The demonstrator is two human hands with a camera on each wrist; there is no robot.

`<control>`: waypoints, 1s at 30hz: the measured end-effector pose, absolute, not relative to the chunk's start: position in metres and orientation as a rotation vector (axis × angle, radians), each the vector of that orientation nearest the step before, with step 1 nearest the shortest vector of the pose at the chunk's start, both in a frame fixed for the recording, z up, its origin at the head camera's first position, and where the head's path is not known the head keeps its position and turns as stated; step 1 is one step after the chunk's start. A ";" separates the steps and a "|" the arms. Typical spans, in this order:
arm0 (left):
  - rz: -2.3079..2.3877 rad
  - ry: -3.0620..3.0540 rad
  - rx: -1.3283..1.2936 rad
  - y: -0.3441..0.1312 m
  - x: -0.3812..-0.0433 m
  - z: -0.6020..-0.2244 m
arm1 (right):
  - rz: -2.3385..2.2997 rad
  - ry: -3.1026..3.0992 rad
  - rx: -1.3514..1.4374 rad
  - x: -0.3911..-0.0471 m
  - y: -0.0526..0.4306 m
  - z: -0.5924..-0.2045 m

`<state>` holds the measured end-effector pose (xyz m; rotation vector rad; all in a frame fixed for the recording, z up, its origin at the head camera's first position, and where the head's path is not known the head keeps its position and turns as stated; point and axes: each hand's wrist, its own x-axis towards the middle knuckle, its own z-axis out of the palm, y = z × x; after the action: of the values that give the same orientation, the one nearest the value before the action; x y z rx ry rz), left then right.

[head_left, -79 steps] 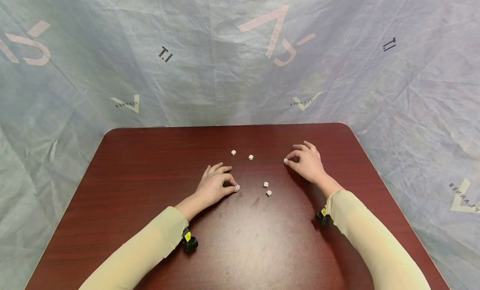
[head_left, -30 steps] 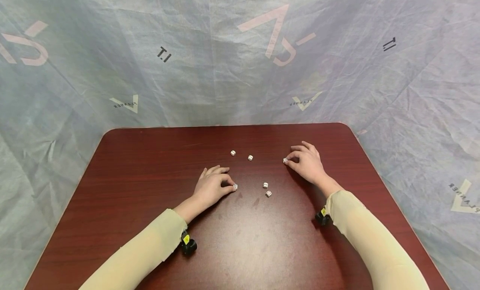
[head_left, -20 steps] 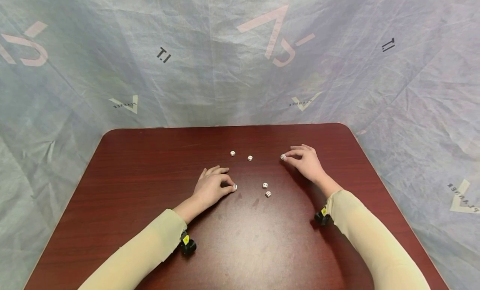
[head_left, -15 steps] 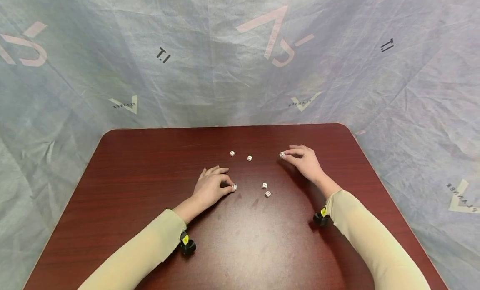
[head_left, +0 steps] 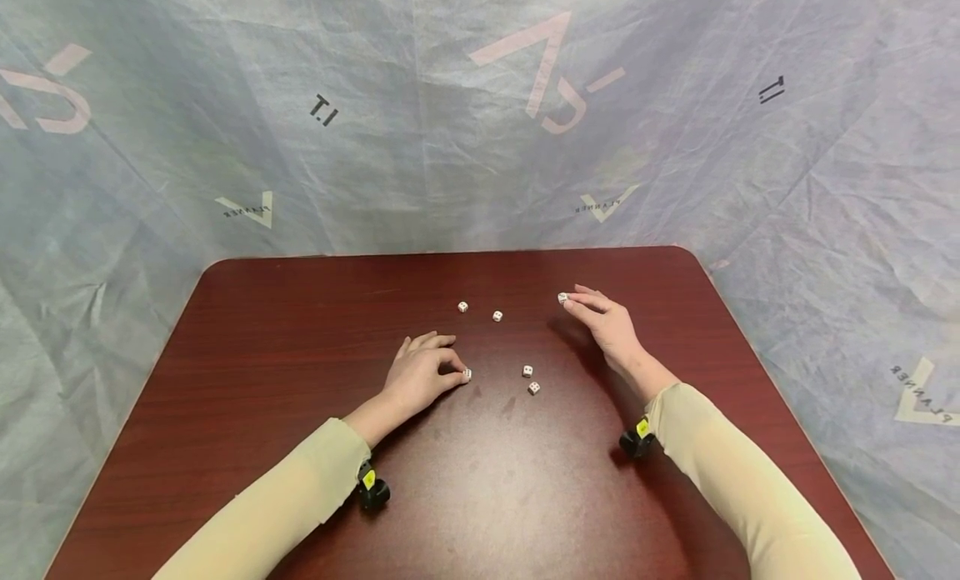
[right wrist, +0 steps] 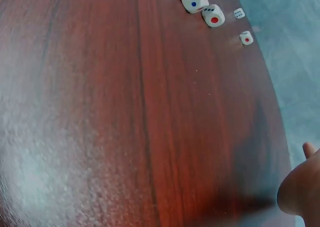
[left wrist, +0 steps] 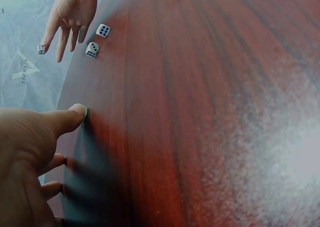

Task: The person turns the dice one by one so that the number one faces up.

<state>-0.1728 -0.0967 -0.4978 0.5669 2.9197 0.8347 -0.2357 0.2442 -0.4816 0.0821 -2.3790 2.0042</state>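
A small white cube-shaped die (head_left: 562, 298) with rounded corners, plastic by the look of it, is raised above the glossy reddish-brown wood-grain tabletop (head_left: 300, 313), pinched between thumb and fingertips of the person's right hand (head_left: 609, 323). It should handle as light, stiff and sturdy, slightly slick, and best taken by two opposite faces.

Left of this raised die and nearer the person, a second white die (head_left: 467, 374) is clamped between thumb and finger of the left hand (head_left: 418, 370); whether it touches the tabletop, I cannot tell. Also left of the raised die, only slightly nearer, lie a third white die (head_left: 497, 316) and, farther left, a fourth white die (head_left: 462, 307). Nearer the person than the raised die, a fifth white die (head_left: 528, 371) and a sixth white die (head_left: 534, 388) sit just beside each other. Beyond the raised die hangs a creased pale-grey fabric backdrop (head_left: 375, 163).
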 end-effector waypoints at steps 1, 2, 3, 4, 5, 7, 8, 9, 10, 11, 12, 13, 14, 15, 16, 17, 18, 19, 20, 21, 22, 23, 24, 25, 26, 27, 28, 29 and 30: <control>0.834 2.919 0.568 -0.097 -0.173 -0.498 | 1.980 -2.388 0.095 -0.236 0.244 -0.482; 0.833 2.919 0.569 -0.097 -0.173 -0.498 | 1.944 -2.403 0.119 -0.237 0.244 -0.483; 0.833 2.919 0.570 -0.097 -0.173 -0.498 | 1.893 -2.426 0.150 -0.238 0.245 -0.486; 0.834 2.918 0.571 -0.097 -0.174 -0.498 | 1.835 -2.447 0.183 -0.240 0.245 -0.490; 0.833 2.917 0.572 -0.097 -0.174 -0.499 | 1.772 -2.470 0.218 -0.241 0.246 -0.493; 0.834 2.916 0.571 -0.097 -0.174 -0.499 | 1.652 -2.525 0.277 -0.243 0.248 -0.500; 0.834 2.916 0.572 -0.097 -0.174 -0.499 | 1.603 -2.555 0.293 -0.243 0.249 -0.503; 0.836 2.914 0.571 -0.097 -0.174 -0.499 | 1.563 -2.586 0.296 -0.243 0.249 -0.506; 0.837 2.912 0.568 -0.097 -0.174 -0.499 | 1.535 -2.616 0.292 -0.242 0.250 -0.508; 0.837 2.911 0.569 -0.097 -0.174 -0.500 | 1.507 -2.645 0.288 -0.241 0.250 -0.510; 0.837 2.909 0.568 -0.097 -0.174 -0.500 | 1.483 -2.671 0.279 -0.240 0.250 -0.511; 0.838 2.906 0.567 -0.097 -0.174 -0.499 | 1.465 -2.693 0.270 -0.239 0.250 -0.512; 0.841 2.902 0.565 -0.097 -0.174 -0.499 | 1.448 -2.710 0.261 -0.238 0.250 -0.513; 0.841 2.899 0.562 -0.097 -0.175 -0.499 | 1.432 -2.726 0.255 -0.237 0.249 -0.513; 0.840 2.898 0.562 -0.097 -0.175 -0.499 | 1.411 -2.738 0.252 -0.236 0.249 -0.514; 0.839 2.897 0.563 -0.097 -0.175 -0.499 | 1.390 -2.747 0.251 -0.236 0.248 -0.514; 0.838 2.894 0.560 -0.098 -0.174 -0.499 | 1.373 -2.758 0.245 -0.235 0.248 -0.514; 0.839 2.893 0.560 -0.098 -0.174 -0.498 | 1.361 -2.767 0.242 -0.235 0.247 -0.515; 0.838 2.893 0.559 -0.098 -0.174 -0.498 | 1.349 -2.775 0.239 -0.235 0.247 -0.515; 0.837 2.893 0.559 -0.098 -0.174 -0.498 | 1.335 -2.783 0.236 -0.234 0.246 -0.515; 0.838 2.892 0.559 -0.098 -0.174 -0.498 | 1.319 -2.791 0.234 -0.234 0.246 -0.515; 0.840 2.894 0.561 -0.098 -0.174 -0.498 | 1.310 -2.796 0.233 -0.234 0.246 -0.515; 0.842 2.894 0.562 -0.097 -0.174 -0.498 | 1.302 -2.801 0.232 -0.233 0.245 -0.515; 0.843 2.895 0.562 -0.097 -0.174 -0.498 | 1.291 -2.805 0.234 -0.233 0.245 -0.515; 0.845 2.895 0.563 -0.097 -0.174 -0.497 | 1.279 -2.810 0.235 -0.233 0.245 -0.515; 0.846 2.895 0.564 -0.097 -0.174 -0.497 | 1.266 -2.815 0.236 -0.233 0.245 -0.515; 0.848 2.895 0.566 -0.097 -0.174 -0.497 | 1.250 -2.821 0.240 -0.234 0.245 -0.516; 0.848 2.896 0.567 -0.097 -0.174 -0.497 | 1.236 -2.829 0.242 -0.234 0.245 -0.516; 0.847 2.894 0.565 -0.097 -0.174 -0.496 | 1.223 -2.837 0.243 -0.234 0.245 -0.516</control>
<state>-0.1743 -0.0970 -0.4963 0.5648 2.8941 0.8473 -0.2340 0.2446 -0.5163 0.2432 -2.8371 1.2231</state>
